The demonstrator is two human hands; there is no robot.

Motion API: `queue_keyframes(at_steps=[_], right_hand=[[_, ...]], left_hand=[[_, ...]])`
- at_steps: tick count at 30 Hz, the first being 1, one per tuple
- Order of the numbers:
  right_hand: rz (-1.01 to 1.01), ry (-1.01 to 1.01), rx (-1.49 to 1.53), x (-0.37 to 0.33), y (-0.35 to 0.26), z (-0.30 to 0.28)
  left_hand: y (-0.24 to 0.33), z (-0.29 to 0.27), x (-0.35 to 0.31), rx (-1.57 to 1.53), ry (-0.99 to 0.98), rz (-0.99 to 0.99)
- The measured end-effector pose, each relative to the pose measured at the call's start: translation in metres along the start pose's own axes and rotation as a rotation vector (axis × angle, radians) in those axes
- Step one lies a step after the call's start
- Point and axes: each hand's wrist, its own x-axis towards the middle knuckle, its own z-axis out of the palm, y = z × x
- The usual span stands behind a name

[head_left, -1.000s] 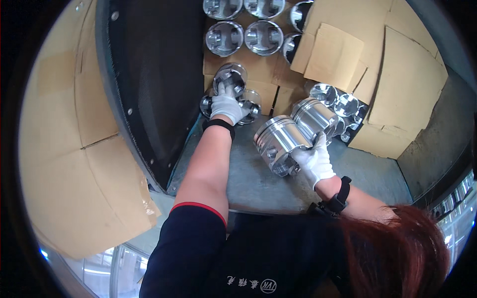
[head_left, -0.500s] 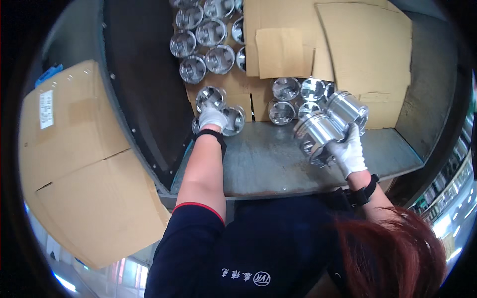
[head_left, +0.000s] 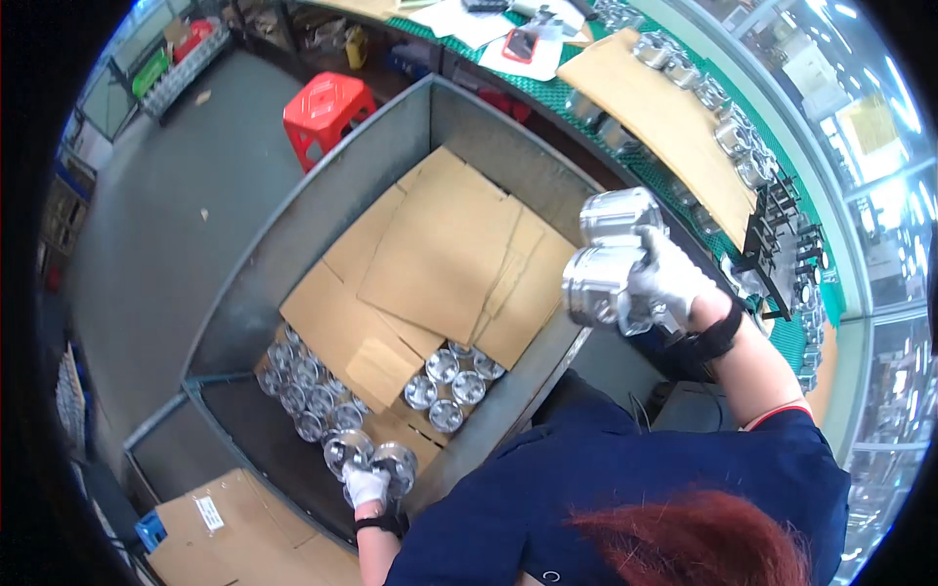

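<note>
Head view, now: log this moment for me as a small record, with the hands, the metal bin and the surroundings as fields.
Left hand: white-gloved, touching at least two metal pistons low in the picture; whether they are lifted cannot be told
Right hand: white-gloved, gripping two pistons side by side, raised
Metal bin: high-walled, with more pistons and cardboard sheets inside
Workbench: green-topped, bearing a brown board and a row of pistons
Floor: red stool beside the bin

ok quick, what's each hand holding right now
Left hand: closed on metal pistons, exact count unclear.
Right hand: closed, holding two silver pistons.
</note>
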Motion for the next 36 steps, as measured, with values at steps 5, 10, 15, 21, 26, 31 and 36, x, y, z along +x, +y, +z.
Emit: queue_keyframes(at_steps=[5, 10, 15, 21, 26, 31, 36], right_hand=[[0.001, 0.136, -0.230, 0.071, 0.038, -0.149], [-0.162, 0.200, -0.352, 0.206, 0.086, -0.277], [-0.177, 0.136, -0.558, 0.350, 0.102, -0.332], [-0.168, 0.132, -0.757, 0.434, 0.139, -0.368], [-0.057, 0.306, -0.638, 0.424, 0.147, -0.342], [-0.077, 0.323, -0.681, 0.402, 0.133, -0.349], [-0.091, 0.326, -0.709, 0.412, 0.135, -0.343]], left_hand=[[0.029, 0.006, -0.027, -0.034, 0.117, 0.039], [0.205, 0.007, -0.077, 0.070, 0.075, -0.092], [0.396, 0.019, -0.133, -0.099, 0.024, 0.049], [0.671, 0.040, -0.166, -0.122, -0.175, 0.750], [0.847, 0.078, -0.157, 0.362, -0.165, 1.069], [0.954, 0.172, -0.088, 0.575, 0.100, 1.178], [0.991, 0.206, -0.061, 0.616, 0.162, 1.262]])
